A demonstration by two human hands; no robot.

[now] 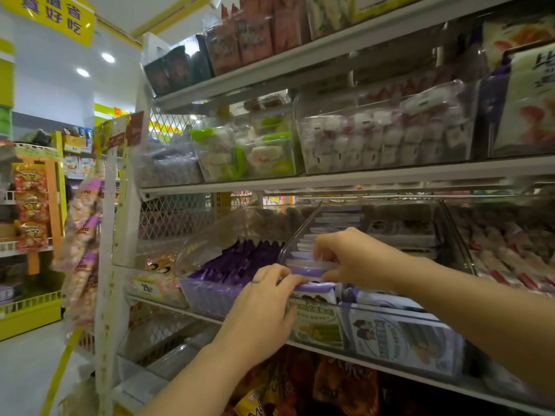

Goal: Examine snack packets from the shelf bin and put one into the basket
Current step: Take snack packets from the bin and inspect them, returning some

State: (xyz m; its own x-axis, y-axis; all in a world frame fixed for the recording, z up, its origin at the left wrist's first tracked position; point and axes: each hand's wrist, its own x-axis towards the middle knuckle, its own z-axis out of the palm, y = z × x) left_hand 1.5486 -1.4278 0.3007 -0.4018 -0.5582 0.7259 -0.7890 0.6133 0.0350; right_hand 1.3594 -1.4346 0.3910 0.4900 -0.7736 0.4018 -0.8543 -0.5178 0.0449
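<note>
Left hand (264, 304) grips the front snack packet (318, 292); right hand (357, 259) pinches packets (309, 270) behind it.

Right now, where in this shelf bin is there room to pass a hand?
Free: the gap above the packet row behind the right hand, below the upper shelf. Crowded: the bin front, where it and the left hand pinch the front packets.

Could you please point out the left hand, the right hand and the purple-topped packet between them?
left hand (264, 304), head view, back of hand.
right hand (357, 259), head view, back of hand.
purple-topped packet (318, 292), head view, white front face.
</note>
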